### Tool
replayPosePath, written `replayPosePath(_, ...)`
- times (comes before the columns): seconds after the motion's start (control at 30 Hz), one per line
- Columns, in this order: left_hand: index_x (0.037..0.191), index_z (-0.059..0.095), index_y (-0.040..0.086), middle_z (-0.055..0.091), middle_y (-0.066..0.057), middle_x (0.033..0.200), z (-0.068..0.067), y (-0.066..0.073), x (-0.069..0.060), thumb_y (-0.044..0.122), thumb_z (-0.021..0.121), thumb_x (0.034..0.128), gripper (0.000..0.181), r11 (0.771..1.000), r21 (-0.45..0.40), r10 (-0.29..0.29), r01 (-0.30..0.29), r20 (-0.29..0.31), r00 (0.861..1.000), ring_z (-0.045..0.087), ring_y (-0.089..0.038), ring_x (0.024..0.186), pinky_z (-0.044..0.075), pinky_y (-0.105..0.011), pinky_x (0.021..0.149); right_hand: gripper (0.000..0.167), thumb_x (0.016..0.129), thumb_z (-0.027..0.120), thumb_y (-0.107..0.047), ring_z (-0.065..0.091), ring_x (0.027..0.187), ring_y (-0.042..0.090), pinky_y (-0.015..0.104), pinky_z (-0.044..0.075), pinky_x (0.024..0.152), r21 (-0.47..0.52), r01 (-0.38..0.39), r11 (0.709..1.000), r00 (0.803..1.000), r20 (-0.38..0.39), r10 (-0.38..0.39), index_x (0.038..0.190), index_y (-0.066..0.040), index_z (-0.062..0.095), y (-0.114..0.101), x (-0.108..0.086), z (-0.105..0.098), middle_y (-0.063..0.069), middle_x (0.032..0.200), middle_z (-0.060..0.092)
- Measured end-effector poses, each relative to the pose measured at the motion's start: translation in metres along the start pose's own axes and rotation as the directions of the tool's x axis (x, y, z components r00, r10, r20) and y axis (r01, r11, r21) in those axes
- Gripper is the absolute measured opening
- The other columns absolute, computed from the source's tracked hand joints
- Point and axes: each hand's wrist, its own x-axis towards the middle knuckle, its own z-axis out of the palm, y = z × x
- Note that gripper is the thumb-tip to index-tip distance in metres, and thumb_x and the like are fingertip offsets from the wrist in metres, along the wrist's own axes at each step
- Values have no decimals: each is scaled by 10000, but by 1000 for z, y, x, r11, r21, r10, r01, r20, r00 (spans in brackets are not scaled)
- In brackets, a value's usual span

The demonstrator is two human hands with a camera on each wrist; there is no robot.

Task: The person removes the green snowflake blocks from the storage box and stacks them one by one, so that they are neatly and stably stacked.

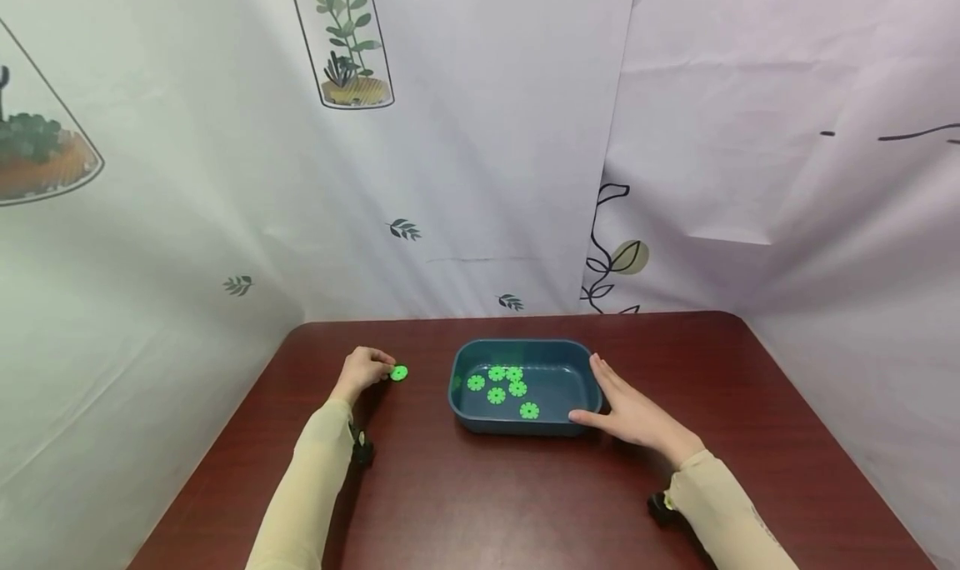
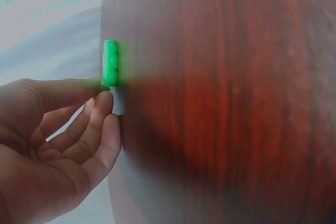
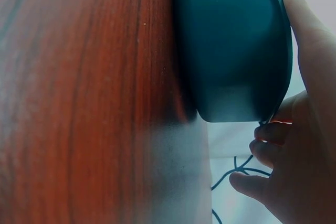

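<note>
My left hand (image 1: 365, 372) is over the left part of the table and pinches a bright green notched disc (image 1: 399, 373) by its edge. In the left wrist view, that disc appears edge-on at the fingertips. A dark blue rectangular tub (image 1: 525, 427) stands to the right of it. Several flat green notched discs (image 1: 496, 396) lie on the tub's floor, mostly in its left half. My right hand (image 1: 633, 407) rests spread on the tub's right end, thumb at the near rim and fingers along the right side. In the right wrist view, the tub's outer wall (image 3: 231, 45) hides its contents.
The dark red wood-grain table (image 1: 465, 495) has rounded far corners. A pale cloth (image 1: 480, 178) with printed plants hangs close behind its far edge and down both sides. Dark wrist devices (image 1: 362, 448) are strapped to both sleeved arms.
</note>
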Motion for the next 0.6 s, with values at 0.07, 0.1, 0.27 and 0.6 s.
replayPosePath(0.07, 1023, 750, -55, 712, -136, 933, -1, 2, 0, 39, 668, 939, 151, 1000, -3, 8, -8, -7, 1000, 638, -189, 747, 539, -324, 682, 1161, 838, 656, -708, 154, 1515, 387, 605, 274, 1140, -4, -2, 1000, 1000, 0, 2, 1626, -90, 68, 0, 0, 0, 152, 1680, 62)
replayPosePath(0.1, 1030, 748, -59, 716, -135, 932, -2, 3, 0, 37, 667, 938, 155, 1000, -5, 12, -12, -9, 1000, 642, -190, 750, 541, -326, 686, 1160, 839, 656, -707, 154, 1515, 388, 607, 274, 1139, -6, -3, 1000, 1000, 0, 3, 1626, -89, 68, 0, 0, 0, 154, 1680, 63)
replayPosePath(0.27, 1099, 725, -75, 727, -159, 986, -5, 14, -3, 52, 652, 958, 203, 999, -2, 44, -44, 11, 999, 677, -232, 833, 564, -374, 752, 1165, 836, 653, -715, 157, 1514, 391, 611, 277, 1136, -6, -7, 1000, 1000, 0, 7, 1625, -84, 74, 0, 0, 1, 158, 1679, 66)
replayPosePath(0.6, 1152, 710, -47, 717, -160, 1074, 0, 52, -5, 96, 658, 969, 238, 994, -7, 113, -112, 75, 991, 698, -284, 961, 567, -432, 809, 1156, 842, 660, -699, 158, 1513, 394, 616, 280, 1132, -2, -2, 1000, 1000, -5, 2, 1625, -79, 78, -1, 0, 0, 160, 1678, 66)
